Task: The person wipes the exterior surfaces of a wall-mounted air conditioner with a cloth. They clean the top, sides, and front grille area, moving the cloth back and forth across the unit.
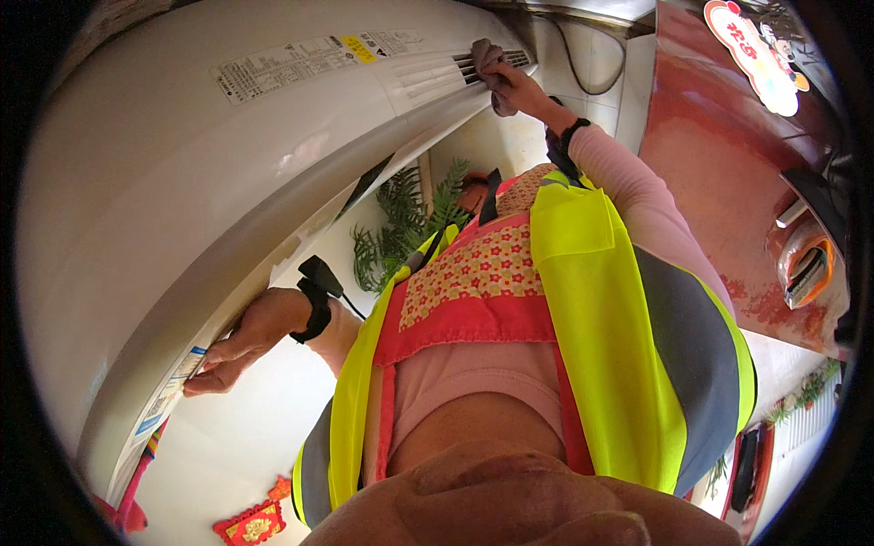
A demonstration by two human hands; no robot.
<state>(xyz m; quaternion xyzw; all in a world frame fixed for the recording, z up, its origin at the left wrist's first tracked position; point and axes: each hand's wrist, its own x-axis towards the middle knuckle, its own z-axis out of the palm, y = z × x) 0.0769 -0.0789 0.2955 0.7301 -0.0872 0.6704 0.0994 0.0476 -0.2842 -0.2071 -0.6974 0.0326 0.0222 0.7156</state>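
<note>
A large white appliance housing [205, 164], which looks like an air conditioner, fills the upper left. At its far end, my right hand [522, 89] grips a crumpled grey-brown cloth [502, 106] against the slats of a vent grille [471, 68]. My left hand [239, 348] is at the housing's lower edge, thumb and fingers pinched beside a blue and white sticker [167, 392]. Whether they press on the sticker or on the edge is hard to tell. A black strap [315, 310] circles my left wrist. Printed labels [293, 68] run along the housing.
A green fern-like plant [403, 225] is beyond the housing's edge. A dark cable [594, 89] loops near the grille. To the right is a worn red surface [717, 177] with a cartoon sticker [754, 61] and an orange-rimmed object [809, 266]. Red ornaments [252, 524] hang at lower left.
</note>
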